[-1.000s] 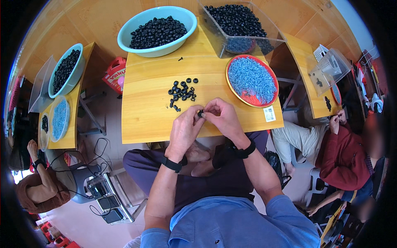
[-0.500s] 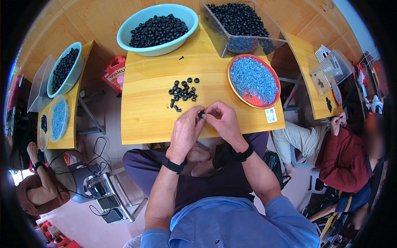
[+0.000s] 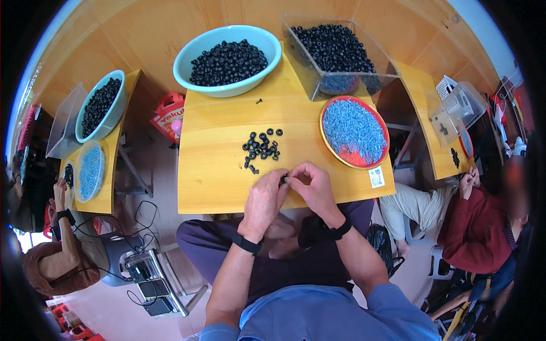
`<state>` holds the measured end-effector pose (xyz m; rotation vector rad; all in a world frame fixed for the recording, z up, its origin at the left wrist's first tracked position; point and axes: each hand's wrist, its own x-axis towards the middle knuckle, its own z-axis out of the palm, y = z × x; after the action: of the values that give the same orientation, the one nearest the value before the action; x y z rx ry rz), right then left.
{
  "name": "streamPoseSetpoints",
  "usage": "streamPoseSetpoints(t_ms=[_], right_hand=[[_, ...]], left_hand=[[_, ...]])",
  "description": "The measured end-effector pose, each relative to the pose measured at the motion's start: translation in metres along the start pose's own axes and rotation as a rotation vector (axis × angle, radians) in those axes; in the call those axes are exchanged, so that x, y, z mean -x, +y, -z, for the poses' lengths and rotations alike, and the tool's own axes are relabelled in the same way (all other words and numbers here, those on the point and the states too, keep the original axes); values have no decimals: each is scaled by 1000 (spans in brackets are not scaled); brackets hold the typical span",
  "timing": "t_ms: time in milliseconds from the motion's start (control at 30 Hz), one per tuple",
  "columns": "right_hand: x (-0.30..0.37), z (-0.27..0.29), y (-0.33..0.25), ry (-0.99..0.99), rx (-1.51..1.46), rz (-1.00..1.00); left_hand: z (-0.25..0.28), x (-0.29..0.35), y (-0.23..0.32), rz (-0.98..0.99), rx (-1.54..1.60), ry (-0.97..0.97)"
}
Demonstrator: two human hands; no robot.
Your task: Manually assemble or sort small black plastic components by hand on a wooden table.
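Observation:
My left hand (image 3: 265, 200) and my right hand (image 3: 314, 188) meet over the near edge of the yellow table. Between their pinched fingertips is a small black part (image 3: 284, 179), mostly covered, so its exact shape cannot be made out. Just beyond my fingers lies a loose pile of small black ring-shaped parts (image 3: 261, 145), with a few thinner black pieces (image 3: 251, 166) at its near side. To the right of the pile sits a round red tray (image 3: 348, 156) holding many tiny blue-grey pieces (image 3: 354, 128).
At the back stand a light-blue basin (image 3: 187, 79) and a clear plastic bin (image 3: 318, 85), both holding black parts. One small black piece (image 3: 259, 100) lies alone nearby. People work at side tables, left (image 3: 74, 250) and right (image 3: 475, 233). A metal-framed stand (image 3: 156, 278) with cables is at lower left.
My view has tilted, so the table sits lower and slightly right in the picture. Both hands keep pinching the small black part. The person at left has raised a hand toward their tray.

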<state>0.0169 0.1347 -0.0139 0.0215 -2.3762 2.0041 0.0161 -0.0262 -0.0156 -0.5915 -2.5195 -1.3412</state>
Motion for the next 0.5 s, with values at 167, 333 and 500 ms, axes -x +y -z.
streamPoseSetpoints(t_ms=[167, 333, 500], right_hand=[[3, 0, -7, -4, 56, 12], [6, -1, 1, -2, 21, -16], [7, 0, 1, -19, 51, -21]], left_hand=[[0, 1, 3, -45, -67, 8], [-3, 8, -1, -64, -89, 11], [-2, 10, -1, -35, -84, -10]])
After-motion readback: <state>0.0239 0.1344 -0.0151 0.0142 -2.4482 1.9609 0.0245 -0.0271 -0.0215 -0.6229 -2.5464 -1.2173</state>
